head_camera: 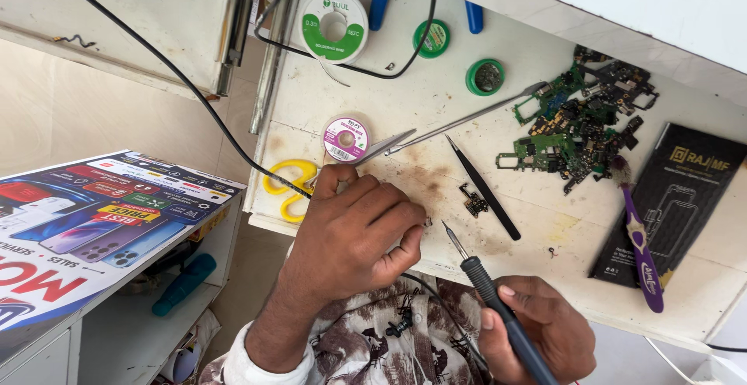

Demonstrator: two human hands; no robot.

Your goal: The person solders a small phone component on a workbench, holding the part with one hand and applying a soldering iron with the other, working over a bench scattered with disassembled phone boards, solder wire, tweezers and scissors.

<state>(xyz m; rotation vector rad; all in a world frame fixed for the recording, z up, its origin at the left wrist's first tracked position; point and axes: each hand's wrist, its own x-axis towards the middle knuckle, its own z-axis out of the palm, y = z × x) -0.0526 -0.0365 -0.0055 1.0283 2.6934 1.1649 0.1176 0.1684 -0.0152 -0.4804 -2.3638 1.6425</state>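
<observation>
Down at the bench's (436,97) near edge, the left hand (354,233) pinches a tiny part, too small to identify. Meanwhile the right hand (537,327) grips a soldering iron (486,288), tip near a small circuit board (471,201) beside black tweezers (484,189).

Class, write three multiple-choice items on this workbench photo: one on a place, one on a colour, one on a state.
1. Where does the purple toothbrush lie?
A. beside the dark package
B. under the scissors
C. in the left hand

2. What colour are the scissors' handles?
A. red
B. yellow
C. blue

3. What is the right hand doing?
A. lying flat and empty
B. gripping the soldering iron
C. holding the tweezers

Answers: 1 A, it partly overlaps the package's left edge; 2 B, yellow loops show by the left hand; 3 B, fingers wrap the iron's handle.
</observation>
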